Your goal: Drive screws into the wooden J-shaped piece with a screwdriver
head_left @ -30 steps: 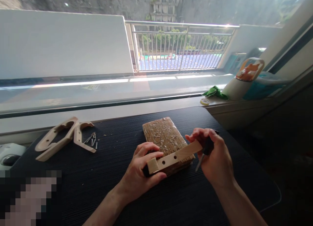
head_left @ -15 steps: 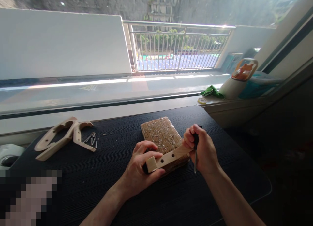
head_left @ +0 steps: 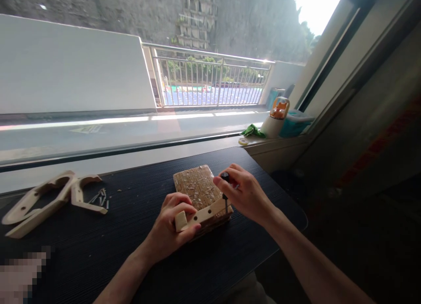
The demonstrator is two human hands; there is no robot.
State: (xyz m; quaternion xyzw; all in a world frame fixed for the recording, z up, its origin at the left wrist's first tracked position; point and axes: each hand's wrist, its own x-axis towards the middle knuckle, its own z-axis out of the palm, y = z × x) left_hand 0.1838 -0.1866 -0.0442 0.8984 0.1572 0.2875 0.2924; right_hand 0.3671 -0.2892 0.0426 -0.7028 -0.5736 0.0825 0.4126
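Bare forearms; left grip [head_left: 171, 227], right grip [head_left: 245, 194] bare.

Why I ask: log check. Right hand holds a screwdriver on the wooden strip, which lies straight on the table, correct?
No: the head view shows the wooden strip on a brown block, not the table. The right hand holds the screwdriver on it.

A single head-worn camera looks forward and down from the person's seat, across the black ribbed table [head_left: 98, 251] towards the wide window [head_left: 197, 120] and the metal balcony railing [head_left: 210, 80] outside. The left hand [head_left: 171, 227] and right hand [head_left: 243, 192] are close, at lower centre.
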